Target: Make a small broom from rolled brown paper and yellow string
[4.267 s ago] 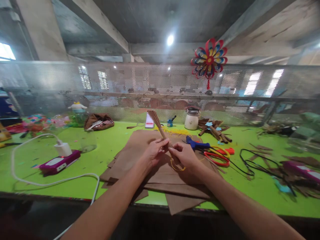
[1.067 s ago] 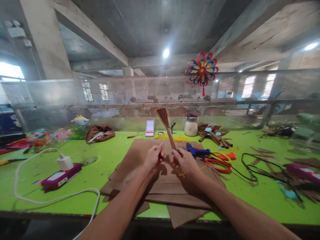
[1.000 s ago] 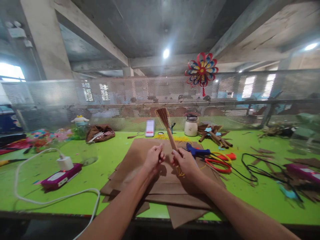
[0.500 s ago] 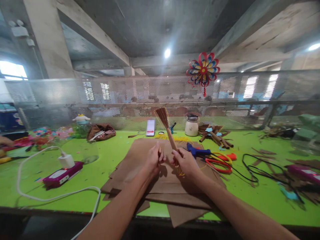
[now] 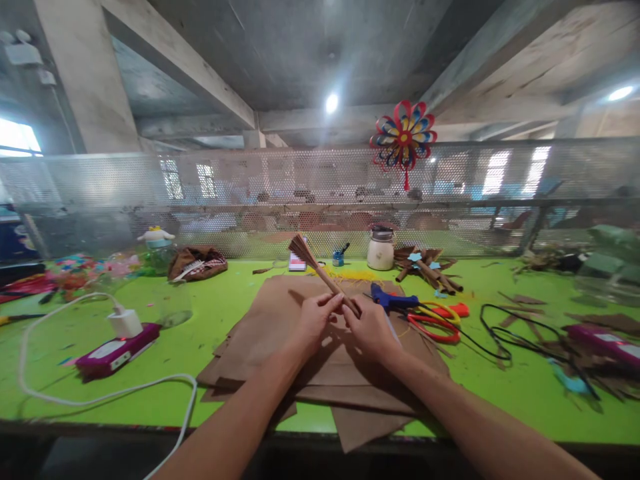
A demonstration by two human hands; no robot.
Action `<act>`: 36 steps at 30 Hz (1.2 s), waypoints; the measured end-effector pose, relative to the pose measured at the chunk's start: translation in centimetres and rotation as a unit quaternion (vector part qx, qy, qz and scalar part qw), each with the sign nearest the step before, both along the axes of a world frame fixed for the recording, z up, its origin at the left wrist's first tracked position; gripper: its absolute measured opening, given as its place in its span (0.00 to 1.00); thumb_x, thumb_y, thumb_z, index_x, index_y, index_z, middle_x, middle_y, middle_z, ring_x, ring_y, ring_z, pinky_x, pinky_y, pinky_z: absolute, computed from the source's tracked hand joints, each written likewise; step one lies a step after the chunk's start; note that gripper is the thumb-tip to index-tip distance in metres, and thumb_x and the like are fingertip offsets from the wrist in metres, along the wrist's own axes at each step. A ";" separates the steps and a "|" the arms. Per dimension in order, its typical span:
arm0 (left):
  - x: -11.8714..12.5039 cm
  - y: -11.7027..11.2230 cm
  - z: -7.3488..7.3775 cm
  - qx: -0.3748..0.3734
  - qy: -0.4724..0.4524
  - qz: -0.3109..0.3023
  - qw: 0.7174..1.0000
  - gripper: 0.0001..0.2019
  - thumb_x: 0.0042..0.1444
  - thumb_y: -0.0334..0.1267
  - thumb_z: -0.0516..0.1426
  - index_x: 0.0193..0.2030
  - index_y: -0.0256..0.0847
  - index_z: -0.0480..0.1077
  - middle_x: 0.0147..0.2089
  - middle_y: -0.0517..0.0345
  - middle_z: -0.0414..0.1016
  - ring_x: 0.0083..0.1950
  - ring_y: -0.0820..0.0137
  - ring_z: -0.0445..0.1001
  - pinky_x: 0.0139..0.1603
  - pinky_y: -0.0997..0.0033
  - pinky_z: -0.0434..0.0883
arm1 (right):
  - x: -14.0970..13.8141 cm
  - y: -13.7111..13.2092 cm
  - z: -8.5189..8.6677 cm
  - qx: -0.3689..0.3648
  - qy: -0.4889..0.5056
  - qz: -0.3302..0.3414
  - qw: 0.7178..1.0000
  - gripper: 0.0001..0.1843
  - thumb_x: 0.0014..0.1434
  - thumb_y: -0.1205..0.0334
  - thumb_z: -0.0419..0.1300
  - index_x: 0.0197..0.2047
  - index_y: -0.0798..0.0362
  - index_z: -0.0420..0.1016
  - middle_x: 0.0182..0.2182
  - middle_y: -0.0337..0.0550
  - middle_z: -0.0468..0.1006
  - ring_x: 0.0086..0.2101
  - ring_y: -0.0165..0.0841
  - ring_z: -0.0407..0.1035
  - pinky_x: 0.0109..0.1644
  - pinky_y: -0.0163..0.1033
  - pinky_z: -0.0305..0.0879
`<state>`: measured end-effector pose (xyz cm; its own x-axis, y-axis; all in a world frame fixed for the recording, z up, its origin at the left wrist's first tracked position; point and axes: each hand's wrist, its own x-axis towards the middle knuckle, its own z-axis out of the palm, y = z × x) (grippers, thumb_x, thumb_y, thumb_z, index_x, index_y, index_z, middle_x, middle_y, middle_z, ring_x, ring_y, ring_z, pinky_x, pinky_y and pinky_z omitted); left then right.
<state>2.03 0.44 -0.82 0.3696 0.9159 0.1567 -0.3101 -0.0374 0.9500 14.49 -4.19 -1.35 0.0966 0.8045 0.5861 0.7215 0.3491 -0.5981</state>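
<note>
A small brown broom (image 5: 324,275), seemingly of kraft paper, tilts up to the left with its fanned, bristle-like end on top. Its rolled handle lies between both of my hands. My left hand (image 5: 318,319) pinches the handle from the left with thumb and fingers. On the lower end of the handle my right hand (image 5: 369,325) is closed. Beneath both hands lies a stack of brown paper sheets (image 5: 273,320). Just right of my right hand is a blue glue gun (image 5: 393,298), with orange-red handled scissors (image 5: 435,328) beside it.
A purple power strip (image 5: 117,351) with a white charger (image 5: 126,324) and cable lies left. Behind the paper stand a phone (image 5: 297,264), a small blue bottle (image 5: 338,257) and a white jar (image 5: 381,251). Brown paper rolls (image 5: 431,272) and a black cord (image 5: 500,333) lie right.
My left hand has come over from the left and now pinches the handle. The broom has tipped further left and its fanned end is lower. The view has shifted slightly.
</note>
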 end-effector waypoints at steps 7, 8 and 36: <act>0.1 0.1 -0.1 0.003 -0.001 -0.034 0.999 0.15 0.44 0.45 0.61 0.33 0.35 0.73 0.32 0.52 0.73 0.30 0.74 0.68 0.27 0.78 0.61 | 0.1 -0.2 -0.3 -0.007 -0.127 -0.055 0.990 0.14 0.61 0.57 0.48 0.37 0.54 0.71 0.30 0.48 0.77 0.31 0.35 0.71 0.33 0.35 0.56; 0.2 0.1 -0.2 -0.003 -0.002 -0.042 0.999 0.15 0.45 0.46 0.61 0.33 0.34 0.73 0.32 0.51 0.73 0.30 0.74 0.69 0.27 0.78 0.61 | 0.1 -0.2 -0.3 -0.008 -0.150 -0.064 0.987 0.14 0.61 0.57 0.47 0.38 0.54 0.70 0.30 0.49 0.77 0.31 0.36 0.71 0.33 0.35 0.56; -1.0 1.0 0.1 -0.030 -0.075 -0.039 0.996 0.15 0.48 0.42 0.60 0.40 0.35 0.72 0.33 0.54 0.72 0.34 0.73 0.69 0.35 0.75 0.65 | -0.2 -0.5 0.3 -0.013 -0.016 0.024 0.999 0.14 0.60 0.58 0.49 0.31 0.55 0.71 0.26 0.44 0.75 0.27 0.31 0.66 0.30 0.32 0.54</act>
